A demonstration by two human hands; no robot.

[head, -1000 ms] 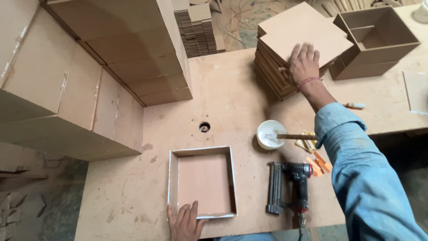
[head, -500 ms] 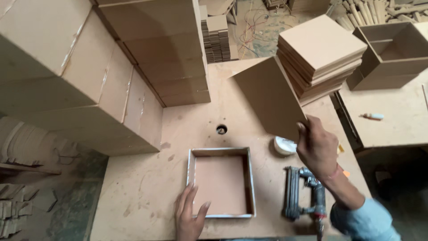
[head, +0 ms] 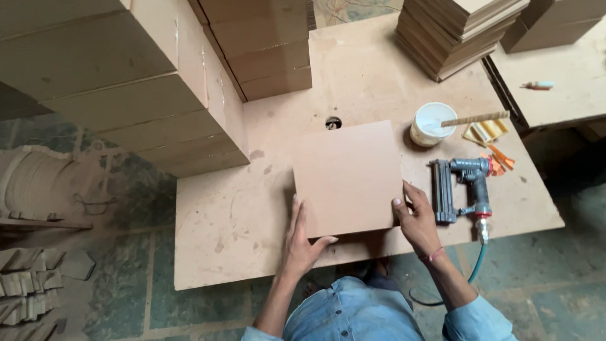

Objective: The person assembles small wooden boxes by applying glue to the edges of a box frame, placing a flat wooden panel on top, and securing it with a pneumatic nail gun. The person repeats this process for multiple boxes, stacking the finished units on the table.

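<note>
A square brown board [head: 347, 177] lies flat near the front edge of the worktable [head: 240, 221], covering the shallow square frame that stood there. My left hand [head: 302, 240] rests against the board's left edge and front corner, thumb under its near side. My right hand [head: 418, 218] presses on the board's right front corner, fingers on top. Both hands hold the board in place.
A grey nail gun [head: 464, 189] with a hose lies right of the board. Behind it stands a white glue cup [head: 430, 123] with a stick. Stacks of boards [head: 457, 31] sit at the back right, large boxes [head: 145, 82] at the left.
My right hand took a board from the back-right stack, carried it over and laid it on the square frame. The left hand moved from the frame's front to the board's left edge.
</note>
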